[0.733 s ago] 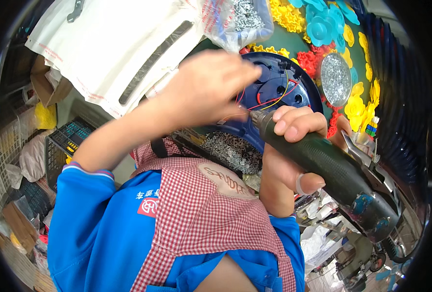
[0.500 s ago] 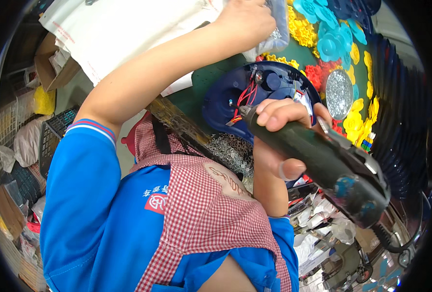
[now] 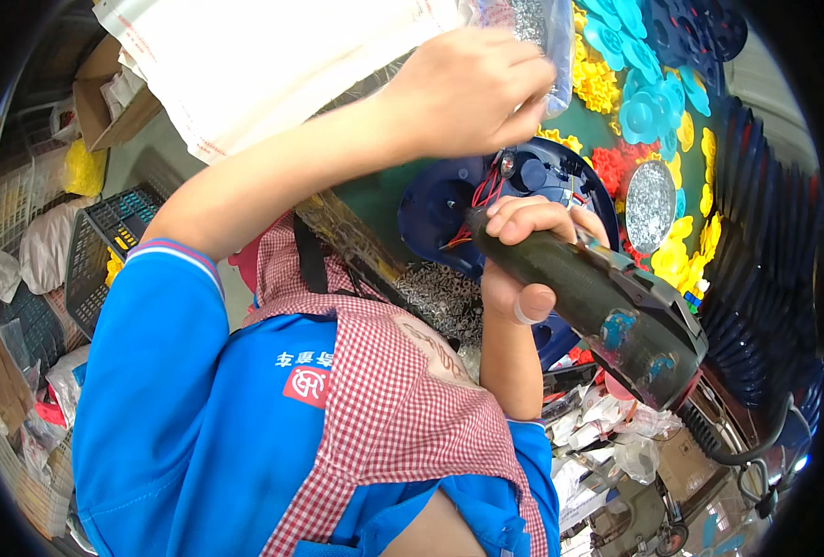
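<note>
My right hand is wrapped round a dark electric screwdriver with a worn body and a coiled cord at its back end. Its nose hangs over a dark blue plastic shell with round raised parts, and the bit's tip is hard to make out. Red wires lie inside the shell. My left hand hovers above the shell's far edge, fingers curled together. Anything between those fingertips is hidden. Beside it lies a clear plastic bag with small silvery pieces.
A white sheet covers the far left of the green table. Yellow flower-shaped parts, turquoise parts and red parts lie to the right, around an oval speckled silver piece. Dark blue stacked parts stand at far right.
My left hand has come away from the plastic bag, nearer to the shell. The screwdriver has tilted and shifted slightly, its back end lower left than before.
</note>
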A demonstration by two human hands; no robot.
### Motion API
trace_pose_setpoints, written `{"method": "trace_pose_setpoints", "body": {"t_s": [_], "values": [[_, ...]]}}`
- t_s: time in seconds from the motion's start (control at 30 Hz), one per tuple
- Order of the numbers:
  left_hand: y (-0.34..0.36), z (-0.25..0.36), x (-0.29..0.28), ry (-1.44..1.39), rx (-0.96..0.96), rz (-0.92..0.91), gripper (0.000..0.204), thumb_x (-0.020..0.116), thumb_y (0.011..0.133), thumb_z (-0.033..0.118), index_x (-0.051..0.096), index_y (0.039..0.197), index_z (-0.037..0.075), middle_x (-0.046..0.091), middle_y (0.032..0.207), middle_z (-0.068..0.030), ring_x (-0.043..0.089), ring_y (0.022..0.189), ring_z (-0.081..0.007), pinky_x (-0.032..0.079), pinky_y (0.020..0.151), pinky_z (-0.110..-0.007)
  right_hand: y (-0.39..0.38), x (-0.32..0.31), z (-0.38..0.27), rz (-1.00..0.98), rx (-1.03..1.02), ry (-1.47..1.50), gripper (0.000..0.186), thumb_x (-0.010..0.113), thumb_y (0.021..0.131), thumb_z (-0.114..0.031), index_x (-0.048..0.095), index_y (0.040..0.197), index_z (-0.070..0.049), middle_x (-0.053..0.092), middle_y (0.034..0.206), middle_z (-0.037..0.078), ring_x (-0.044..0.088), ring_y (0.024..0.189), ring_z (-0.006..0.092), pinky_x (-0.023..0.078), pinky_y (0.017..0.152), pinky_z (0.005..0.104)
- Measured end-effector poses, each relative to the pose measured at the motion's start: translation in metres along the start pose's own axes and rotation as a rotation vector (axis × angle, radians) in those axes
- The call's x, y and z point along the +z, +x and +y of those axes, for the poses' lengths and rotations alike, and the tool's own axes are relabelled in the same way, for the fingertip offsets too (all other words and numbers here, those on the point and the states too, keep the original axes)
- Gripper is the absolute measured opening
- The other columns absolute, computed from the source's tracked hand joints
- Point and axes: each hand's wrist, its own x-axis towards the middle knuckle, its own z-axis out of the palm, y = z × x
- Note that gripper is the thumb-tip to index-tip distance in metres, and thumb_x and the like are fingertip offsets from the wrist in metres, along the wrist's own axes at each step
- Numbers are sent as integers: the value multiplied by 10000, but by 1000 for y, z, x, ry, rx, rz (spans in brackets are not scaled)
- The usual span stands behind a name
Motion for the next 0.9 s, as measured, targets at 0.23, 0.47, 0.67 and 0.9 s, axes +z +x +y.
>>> {"method": "trace_pose_setpoints", "body": {"t_s": [0.23,0.47,0.67,0.9], "values": [[-100,43,-36,-201,-88,-259,166,734,704,97,625,830,97,629,832,-18,580,760,-221,471,668,-325,-1,-9,10,-199,-43,30,896,707,794,-632,291,1309,-29,574,742,110,577,648,232,531,624,394],[-96,46,-40,-102,-76,-283,225,774,683,226,655,831,106,640,868,-3,603,837,-191,485,741,-334,7,-10,-31,-47,-8,175,935,624,836,-664,256,1462,-75,564,819,84,567,724,214,495,725,400],[-93,57,-34,-162,43,-258,180,719,712,215,663,849,113,627,864,28,594,845,-142,470,748,-293,7,-16,-57,-162,-27,212,867,588,869,-654,308,1498,-126,551,850,71,555,746,203,477,738,389],[-79,58,-30,-230,120,-323,203,723,699,239,646,846,121,603,858,38,575,842,-134,457,747,-283,-1,-13,-66,41,-74,337,922,724,796,-586,313,1470,-111,603,821,129,594,730,261,485,705,436]]}}
